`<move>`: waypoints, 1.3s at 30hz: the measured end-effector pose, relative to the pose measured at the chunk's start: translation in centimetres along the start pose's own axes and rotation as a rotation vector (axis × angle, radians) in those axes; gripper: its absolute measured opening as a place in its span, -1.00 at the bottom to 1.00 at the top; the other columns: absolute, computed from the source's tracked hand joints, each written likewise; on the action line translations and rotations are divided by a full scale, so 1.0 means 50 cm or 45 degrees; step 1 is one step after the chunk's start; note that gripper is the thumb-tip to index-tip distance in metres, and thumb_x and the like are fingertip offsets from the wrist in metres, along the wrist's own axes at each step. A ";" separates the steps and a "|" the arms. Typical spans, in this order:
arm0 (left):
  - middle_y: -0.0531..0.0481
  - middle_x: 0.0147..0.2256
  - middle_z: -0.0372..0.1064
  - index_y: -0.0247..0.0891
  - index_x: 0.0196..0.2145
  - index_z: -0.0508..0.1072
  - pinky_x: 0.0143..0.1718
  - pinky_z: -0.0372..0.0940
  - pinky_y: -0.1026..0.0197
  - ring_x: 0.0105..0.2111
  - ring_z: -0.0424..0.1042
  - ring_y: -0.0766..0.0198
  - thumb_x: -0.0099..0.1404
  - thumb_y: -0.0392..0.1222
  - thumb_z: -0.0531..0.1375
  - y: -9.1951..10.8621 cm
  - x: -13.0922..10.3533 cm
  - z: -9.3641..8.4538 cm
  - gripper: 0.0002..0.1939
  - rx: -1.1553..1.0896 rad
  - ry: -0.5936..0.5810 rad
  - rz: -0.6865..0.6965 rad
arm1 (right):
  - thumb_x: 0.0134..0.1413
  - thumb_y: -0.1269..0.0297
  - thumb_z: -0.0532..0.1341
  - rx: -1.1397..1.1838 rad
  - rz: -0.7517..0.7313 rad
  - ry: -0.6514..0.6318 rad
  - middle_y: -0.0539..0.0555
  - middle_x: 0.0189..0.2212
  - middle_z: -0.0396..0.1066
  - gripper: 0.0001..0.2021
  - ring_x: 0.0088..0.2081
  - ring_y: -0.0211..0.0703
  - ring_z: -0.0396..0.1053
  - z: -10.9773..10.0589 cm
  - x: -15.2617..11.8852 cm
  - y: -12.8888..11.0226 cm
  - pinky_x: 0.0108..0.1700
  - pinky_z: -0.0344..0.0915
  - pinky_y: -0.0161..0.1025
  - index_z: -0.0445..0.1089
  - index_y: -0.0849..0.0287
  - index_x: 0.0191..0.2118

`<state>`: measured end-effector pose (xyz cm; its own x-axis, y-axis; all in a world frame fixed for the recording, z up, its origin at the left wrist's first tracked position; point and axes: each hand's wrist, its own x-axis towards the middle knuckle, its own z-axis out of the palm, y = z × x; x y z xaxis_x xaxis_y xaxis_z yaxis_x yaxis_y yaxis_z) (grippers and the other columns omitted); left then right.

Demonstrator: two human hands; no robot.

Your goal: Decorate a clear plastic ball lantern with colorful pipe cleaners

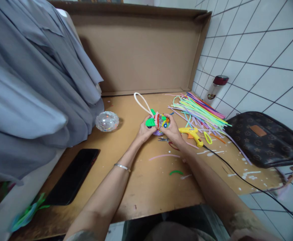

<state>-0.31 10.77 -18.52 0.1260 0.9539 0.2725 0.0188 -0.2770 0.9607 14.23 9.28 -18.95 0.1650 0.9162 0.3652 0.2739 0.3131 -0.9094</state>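
A small colourful craft piece (157, 121) with green, red, pink and yellow fuzzy parts is held between both hands above the table. My left hand (145, 130) has its fingers wrapped round the green side. My right hand (172, 129) grips the side with yellow, orange and blue bits. A white loop (140, 103) rises from the piece toward the upper left. Small scissors (163, 139) with red handles lie just below my right hand, partly covered by it. A yellow glue gun (193, 134) lies right of that hand.
A clear ball (107, 121) and a black phone (73, 176) lie left. Pipe cleaners (199, 112), a red-lidded jar (216, 87) and a dark bag (269, 139) are right. The glue gun's cord (233, 179) runs lower right. A cardboard panel (141, 50) stands behind; grey cloth (48, 73) hangs left.
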 end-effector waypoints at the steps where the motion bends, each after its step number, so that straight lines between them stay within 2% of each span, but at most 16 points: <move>1: 0.04 -0.36 0.40 -0.30 -0.26 0.40 -0.31 0.31 0.25 -0.39 0.34 0.31 -0.11 -0.24 0.29 -0.001 0.001 0.000 -0.62 -0.001 0.001 0.001 | -0.34 0.24 0.36 -0.002 0.002 -0.002 0.10 -0.03 0.37 -0.38 0.00 0.04 0.34 0.000 0.001 0.000 0.14 0.23 0.03 0.30 0.08 -0.01; 11: 0.04 -0.37 0.40 -0.28 -0.24 0.40 -0.29 0.31 0.24 -0.39 0.35 0.30 -0.14 -0.25 0.29 -0.002 0.000 0.002 -0.58 -0.054 0.008 0.006 | -0.35 0.23 0.35 0.004 0.003 -0.002 0.10 -0.07 0.39 -0.42 -0.02 0.04 0.35 -0.004 0.001 0.001 0.12 0.26 0.02 0.30 0.09 -0.05; 18: 0.05 -0.34 0.43 -0.29 -0.09 0.38 -0.30 0.32 0.25 -0.41 0.35 0.33 -0.18 -0.27 0.31 -0.007 0.004 0.008 -0.40 -0.094 0.052 -0.027 | -0.37 0.21 0.37 0.029 0.018 -0.015 0.09 -0.06 0.39 -0.40 -0.02 0.04 0.35 -0.011 0.001 -0.003 0.11 0.26 0.01 0.31 0.07 -0.05; 25: -0.01 -0.29 0.43 -0.30 -0.14 0.38 -0.27 0.32 0.22 -0.37 0.37 0.29 -0.17 -0.25 0.32 -0.003 0.005 0.008 -0.45 -0.044 0.013 -0.005 | -0.30 0.19 0.35 0.067 0.044 -0.038 0.07 -0.06 0.41 -0.43 -0.02 0.03 0.35 -0.015 -0.005 -0.009 0.08 0.27 -0.01 0.31 0.05 -0.03; 30: -0.02 -0.29 0.41 -0.30 -0.10 0.35 -0.26 0.31 0.19 -0.36 0.37 0.25 -0.17 -0.20 0.33 -0.005 0.004 0.007 -0.39 0.004 0.019 -0.021 | -0.36 0.18 0.37 0.075 0.035 -0.032 0.06 -0.12 0.42 -0.41 -0.04 0.03 0.36 -0.014 0.000 -0.007 0.07 0.29 -0.01 0.31 0.07 -0.06; 39: 0.04 -0.34 0.40 -0.29 -0.15 0.38 -0.33 0.30 0.26 -0.40 0.35 0.30 -0.14 -0.17 0.33 -0.002 0.003 0.000 -0.47 -0.063 -0.050 0.019 | -0.36 0.26 0.33 0.074 0.055 -0.024 0.07 -0.11 0.39 -0.42 -0.05 0.01 0.36 -0.012 0.003 -0.010 0.06 0.29 -0.04 0.29 0.08 -0.05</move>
<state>-0.30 10.94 -18.57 0.1650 0.9440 0.2856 -0.0325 -0.2842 0.9582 14.68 9.08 -18.31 0.1573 0.9335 0.3222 0.2117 0.2868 -0.9343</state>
